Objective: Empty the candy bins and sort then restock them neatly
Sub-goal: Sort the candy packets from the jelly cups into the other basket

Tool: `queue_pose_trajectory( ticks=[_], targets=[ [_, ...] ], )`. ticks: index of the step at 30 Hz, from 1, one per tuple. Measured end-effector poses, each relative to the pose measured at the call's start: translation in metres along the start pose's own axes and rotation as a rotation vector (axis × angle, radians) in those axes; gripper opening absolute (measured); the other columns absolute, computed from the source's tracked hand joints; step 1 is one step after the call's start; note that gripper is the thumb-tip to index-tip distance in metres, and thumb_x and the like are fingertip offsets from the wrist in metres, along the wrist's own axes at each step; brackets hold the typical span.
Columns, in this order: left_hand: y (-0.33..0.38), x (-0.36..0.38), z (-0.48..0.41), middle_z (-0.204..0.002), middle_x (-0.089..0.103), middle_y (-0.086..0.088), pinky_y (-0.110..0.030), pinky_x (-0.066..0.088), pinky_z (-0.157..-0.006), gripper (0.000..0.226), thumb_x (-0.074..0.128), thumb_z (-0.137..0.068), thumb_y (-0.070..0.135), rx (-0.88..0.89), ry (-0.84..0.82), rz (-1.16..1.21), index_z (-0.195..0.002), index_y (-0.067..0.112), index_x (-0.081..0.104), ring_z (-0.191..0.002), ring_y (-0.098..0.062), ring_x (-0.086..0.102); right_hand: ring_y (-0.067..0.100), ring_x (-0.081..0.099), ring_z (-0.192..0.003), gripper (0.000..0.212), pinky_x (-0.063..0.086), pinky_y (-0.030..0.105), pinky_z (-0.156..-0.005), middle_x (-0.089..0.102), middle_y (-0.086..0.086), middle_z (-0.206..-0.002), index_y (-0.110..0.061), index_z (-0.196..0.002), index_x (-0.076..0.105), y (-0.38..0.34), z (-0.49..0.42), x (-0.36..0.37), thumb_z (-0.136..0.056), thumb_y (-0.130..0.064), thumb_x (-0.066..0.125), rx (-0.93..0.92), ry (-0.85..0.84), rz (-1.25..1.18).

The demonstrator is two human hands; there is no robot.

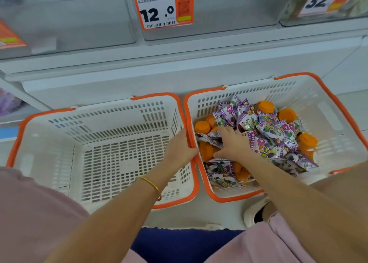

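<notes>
Heaped together in the right basket (328, 111): purple candy packets (266, 127) and orange-capped cups (265, 106), the cups half buried, the packets lying every way up.

Right hand (233, 143) palm down on the left side of the heap, fingers straight and spread over the packets, thumb out beside one orange cup. Gripping nothing, only resting on the wrappers.

Left hand (179, 145) at the orange rim where the two baskets touch, fingers curled over that rim and holding it. Cannot tell which basket's rim it is. Gold bangle (151, 184) further back on that forearm.

Left basket (111, 111) of the same kind, white slotted plastic with orange trim, just beside the right one and touching it along one side. Both set against the base of a white shelf unit.

Above, well apart from the candy, clear plastic bins (219, 14) in a row. On the middle one an orange price tag (159, 10) reading 12.0. On the far right another tag (322, 0), tilted and partly cut off, reading 32. Pink clothing (29, 213) along the bottom edge.
</notes>
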State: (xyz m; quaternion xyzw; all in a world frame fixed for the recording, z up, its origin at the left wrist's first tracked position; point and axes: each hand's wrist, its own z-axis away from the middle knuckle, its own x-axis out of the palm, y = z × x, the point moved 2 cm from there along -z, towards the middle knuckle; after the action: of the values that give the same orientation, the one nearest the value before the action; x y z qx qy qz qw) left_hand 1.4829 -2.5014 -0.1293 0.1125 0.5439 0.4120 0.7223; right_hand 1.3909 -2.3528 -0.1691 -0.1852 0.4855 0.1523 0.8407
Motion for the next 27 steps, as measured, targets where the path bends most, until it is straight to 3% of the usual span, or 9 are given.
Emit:
queue_pose_trajectory(
  ticks=[4,7,10,15,18,21,27],
  targets=[
    [0.0,-0.001,0.002,-0.13,0.054,-0.011,-0.023,0.037,-0.081,0.056,0.067,-0.086,0.025,0.035,-0.044,0.025,-0.133,0.008,0.042,-0.116,-0.025,0.054,0.032,0.05,-0.112,0.043,0.041,0.038,-0.089,0.053,0.011,-0.125,-0.01,-0.125,0.045,0.001,-0.001,0.003,-0.086,-0.014,0.063,0.016,0.155,-0.018],
    [-0.007,-0.004,0.001,-0.142,0.046,-0.008,-0.031,0.036,-0.099,0.065,0.065,-0.088,0.031,0.053,-0.103,0.016,-0.142,0.013,0.034,-0.128,-0.025,0.046,0.03,0.058,-0.098,0.026,0.048,0.038,-0.074,0.062,0.01,-0.111,-0.012,-0.114,0.054,0.003,-0.002,0.005,-0.088,-0.007,0.055,0.014,0.219,-0.114],
    [-0.012,-0.005,0.004,-0.147,0.041,-0.005,-0.034,0.032,-0.107,0.064,0.06,-0.091,0.033,0.054,-0.127,0.02,-0.146,0.016,0.032,-0.134,-0.022,0.04,0.031,0.061,-0.09,0.025,0.05,0.038,-0.068,0.066,0.012,-0.103,-0.01,-0.115,0.058,0.004,0.003,-0.001,-0.09,-0.006,0.052,0.028,0.298,-0.176],
    [-0.013,-0.008,0.008,-0.138,0.049,-0.005,-0.03,0.038,-0.097,0.047,0.055,-0.095,0.028,0.043,-0.127,0.043,-0.139,0.014,0.042,-0.128,-0.022,0.045,0.031,0.062,-0.093,0.035,0.053,0.043,-0.074,0.068,0.012,-0.106,-0.013,-0.128,0.055,-0.003,0.01,-0.019,-0.093,-0.013,0.055,0.017,0.409,-0.344],
    [-0.015,-0.011,0.008,-0.144,0.043,-0.006,-0.035,0.038,-0.104,0.051,0.052,-0.096,0.028,0.03,-0.145,0.058,-0.143,0.013,0.037,-0.133,-0.023,0.041,0.029,0.062,-0.095,0.039,0.054,0.043,-0.074,0.067,0.009,-0.11,-0.018,-0.133,0.051,-0.009,0.015,-0.032,-0.094,-0.019,0.054,0.024,0.429,-0.402],
    [-0.02,-0.016,0.007,-0.151,0.035,-0.008,-0.038,0.034,-0.11,0.06,0.052,-0.097,0.031,0.009,-0.145,0.038,-0.148,0.014,0.027,-0.136,-0.023,0.037,0.027,0.062,-0.096,0.04,0.052,0.04,-0.075,0.066,0.01,-0.114,-0.015,-0.135,0.05,-0.016,0.021,-0.043,-0.095,-0.019,0.053,0.007,0.455,-0.452],
    [-0.026,-0.032,0.012,-0.151,0.035,-0.008,-0.041,0.038,-0.107,0.057,0.05,-0.097,0.03,-0.043,-0.059,0.108,-0.148,0.015,0.027,-0.132,-0.023,0.042,0.02,0.061,-0.085,0.038,0.044,0.027,-0.07,0.067,0.008,-0.115,-0.013,-0.133,0.052,-0.035,0.026,-0.061,-0.096,-0.019,0.053,-0.086,0.51,-0.519]
  ],
)
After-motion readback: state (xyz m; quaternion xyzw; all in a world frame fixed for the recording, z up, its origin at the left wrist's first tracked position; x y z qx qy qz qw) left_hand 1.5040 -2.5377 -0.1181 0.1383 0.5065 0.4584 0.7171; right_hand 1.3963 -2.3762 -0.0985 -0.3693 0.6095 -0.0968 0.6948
